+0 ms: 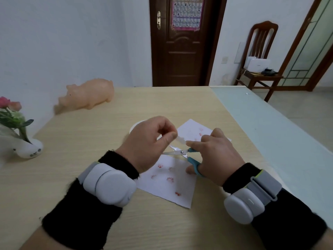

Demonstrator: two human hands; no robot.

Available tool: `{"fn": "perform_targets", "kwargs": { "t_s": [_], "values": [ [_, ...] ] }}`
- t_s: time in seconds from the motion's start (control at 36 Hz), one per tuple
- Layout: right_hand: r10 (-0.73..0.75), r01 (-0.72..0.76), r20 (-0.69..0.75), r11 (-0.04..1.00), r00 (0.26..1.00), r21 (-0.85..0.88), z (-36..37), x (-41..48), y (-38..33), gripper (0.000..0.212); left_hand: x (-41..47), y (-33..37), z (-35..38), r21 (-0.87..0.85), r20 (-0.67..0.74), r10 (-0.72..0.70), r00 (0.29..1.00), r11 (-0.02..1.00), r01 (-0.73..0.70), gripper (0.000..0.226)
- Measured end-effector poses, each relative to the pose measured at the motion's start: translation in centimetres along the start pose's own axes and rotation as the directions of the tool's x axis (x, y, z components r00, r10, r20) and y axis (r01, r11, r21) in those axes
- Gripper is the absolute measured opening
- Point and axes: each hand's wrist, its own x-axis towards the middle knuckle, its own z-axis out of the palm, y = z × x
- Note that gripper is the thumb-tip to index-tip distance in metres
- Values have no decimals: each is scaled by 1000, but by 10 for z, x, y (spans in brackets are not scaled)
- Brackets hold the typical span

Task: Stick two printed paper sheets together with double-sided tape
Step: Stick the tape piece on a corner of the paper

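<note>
Pinching a short, pale strip of tape (181,139) between thumb and forefinger, the left hand (149,143) holds it raised above the surface (90,138). Right hand (214,156): fingers curled through the teal handles of a pair of scissors (180,152), blades parted and pointing left, forefinger tip touching the strip's other end. Two white printed sheets with red marks lie flat below the hands: near sheet (169,184) under the scissors, far sheet (191,130) beyond it, their corners meeting behind the hands. White round object (136,125), mostly hidden behind the left hand, cannot be identified. Both wrists carry black sleeves and white strapped devices. Also on the surface: pink pig figure (90,95) at the far left, white vase of flowers (27,147) at the left edge. Background: dark wooden door (182,47), wooden chair (261,51).
</note>
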Motion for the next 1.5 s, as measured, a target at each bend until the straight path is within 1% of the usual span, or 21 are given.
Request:
{"fn": "perform_targets", "kwargs": {
  "t_s": [0.03, 0.08, 0.17, 0.31, 0.39, 0.53, 0.64, 0.69, 0.81, 0.86, 0.97, 1.06, 1.19, 1.28, 1.39, 1.5],
  "values": [
    [6, -6, 3, 1000, 1000, -9, 0, 0, 1, 73, 2, 1, -3, -24, -27, -7, 1000, 1000, 7, 21],
    [26, -25, 17, 1000, 1000, -9, -1, 0, 3, 73, 5, 0, -9, -88, -75, -37, 997, 996, 30, 13],
    [85, -85, 47, 996, 995, 4, -2, 1, 3, 68, 4, -9, -12, -182, -100, -127, 987, 977, 107, 15],
    [211, -216, 102, 975, 972, 40, -5, 1, 7, 62, 2, -21, -6, -314, -83, -253, 964, 924, 216, 14],
    [253, -262, 139, 964, 957, 52, -7, 3, 13, 57, 0, -29, -5, -357, -74, -314, 947, 894, 269, 18],
    [312, -343, 232, 933, 921, 109, -8, 11, 19, 65, -3, -36, -2, -446, -28, -416, 909, 819, 361, 18],
    [314, -366, 300, 921, 901, 135, -12, 12, 24, 65, -4, -43, 0, -498, 3, -469, 883, 765, 408, 14],
    [327, -382, 301, 913, 896, 145, -12, 12, 28, 65, -5, -46, 2, -519, 13, -481, 877, 746, 417, 16],
    [376, -400, 197, 911, 906, 100, -3, 11, 32, 63, -6, -48, 3, -532, 25, -482, 876, 735, 420, 18],
    [395, -416, 175, 903, 902, 106, 0, 10, 35, 60, -7, -48, 3, -518, 27, -474, 880, 746, 418, 17],
    [414, -463, 247, 864, 876, 197, 1, 10, 37, 63, -8, -49, 3, -471, 43, -444, 895, 781, 410, 15],
    [402, -477, 312, 851, 861, 222, -3, 9, 38, 65, -8, -50, 3, -455, 47, -424, 904, 797, 397, 14],
    [382, -467, 353, 862, 854, 197, -5, 10, 39, 67, -8, -49, 3, -450, 50, -404, 913, 807, 382, 12],
    [384, -462, 345, 869, 856, 180, -5, 12, 39, 67, -8, -50, 2, -455, 48, -402, 914, 806, 378, 12],
    [378, -449, 350, 880, 857, 151, -3, 16, 42, 54, -7, -50, 0, -477, 43, -413, 910, 792, 382, 13],
    [366, -450, 391, 881, 844, 147, -4, 23, 44, 52, -7, -51, 0, -514, 40, -427, 904, 767, 385, 14]
  ]
}}
